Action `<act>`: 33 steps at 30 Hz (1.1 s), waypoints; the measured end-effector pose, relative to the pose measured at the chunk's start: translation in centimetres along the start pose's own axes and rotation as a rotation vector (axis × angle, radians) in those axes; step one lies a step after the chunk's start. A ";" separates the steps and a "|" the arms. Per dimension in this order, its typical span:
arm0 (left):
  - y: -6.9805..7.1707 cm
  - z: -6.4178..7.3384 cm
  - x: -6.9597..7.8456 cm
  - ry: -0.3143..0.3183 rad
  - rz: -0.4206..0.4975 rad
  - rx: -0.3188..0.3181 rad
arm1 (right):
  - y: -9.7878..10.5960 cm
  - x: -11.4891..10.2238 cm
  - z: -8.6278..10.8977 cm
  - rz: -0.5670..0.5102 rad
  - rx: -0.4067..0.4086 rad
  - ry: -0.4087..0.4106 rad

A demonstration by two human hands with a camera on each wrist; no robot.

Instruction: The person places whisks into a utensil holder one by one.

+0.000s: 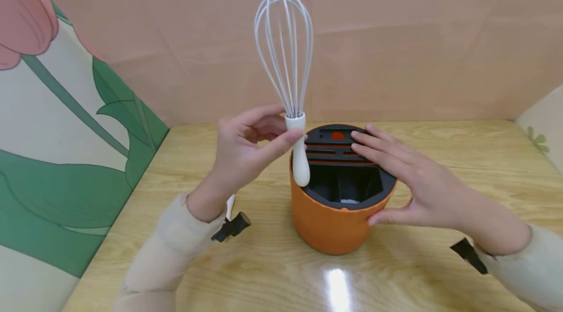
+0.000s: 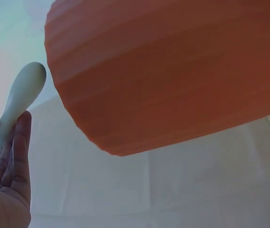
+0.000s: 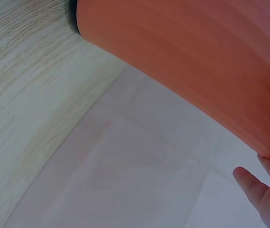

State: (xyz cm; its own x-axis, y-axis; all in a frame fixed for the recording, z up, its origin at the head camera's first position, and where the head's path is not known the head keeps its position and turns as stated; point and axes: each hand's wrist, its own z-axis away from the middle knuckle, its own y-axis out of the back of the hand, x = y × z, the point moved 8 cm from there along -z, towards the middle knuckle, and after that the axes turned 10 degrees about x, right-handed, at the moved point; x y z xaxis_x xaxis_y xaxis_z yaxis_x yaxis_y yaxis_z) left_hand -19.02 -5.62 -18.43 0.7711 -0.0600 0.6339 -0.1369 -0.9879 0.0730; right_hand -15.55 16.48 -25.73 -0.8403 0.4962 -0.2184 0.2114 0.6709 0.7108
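A whisk (image 1: 295, 122) with pale wire loops and a white handle stands upright, loops up, in the head view. My left hand (image 1: 246, 143) pinches it between thumb and fingers at the top of the handle. The handle's rounded lower end (image 2: 28, 83) hangs free below my fingers and overlaps the rim of an orange utensil holder (image 1: 332, 229). This round holder has a black slotted top (image 1: 327, 199) with a divided opening at the front. My right hand (image 1: 413, 182) rests on the holder's right side, its fingers lying straight over the top and the thumb against the outer wall.
The holder stands on a wood-grain table (image 1: 211, 263). A small white thing (image 1: 230, 207) shows beside the left wrist, mostly hidden by it. Behind the table rises a pinkish backdrop (image 1: 418, 67), and a flower-printed panel (image 1: 66, 189) borders the left side.
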 end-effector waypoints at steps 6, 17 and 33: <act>-1.1 0.0 0.1 0.001 0.027 -0.019 | 0.0 0.1 0.0 -0.020 0.004 -0.012; -3.1 0.2 0.3 -0.011 0.044 -0.058 | 0.2 -0.1 0.0 -0.040 0.031 0.001; -5.6 0.9 0.1 0.000 0.066 -0.150 | 0.3 -0.2 -0.1 -0.040 0.035 0.011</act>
State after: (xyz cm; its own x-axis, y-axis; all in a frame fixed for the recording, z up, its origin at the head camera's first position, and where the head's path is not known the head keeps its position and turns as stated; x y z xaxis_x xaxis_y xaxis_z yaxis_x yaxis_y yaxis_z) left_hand -17.60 -0.26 -19.50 0.7576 -0.1238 0.6408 -0.2785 -0.9493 0.1459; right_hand -15.36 16.46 -25.41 -0.8537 0.4627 -0.2391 0.1946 0.7092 0.6777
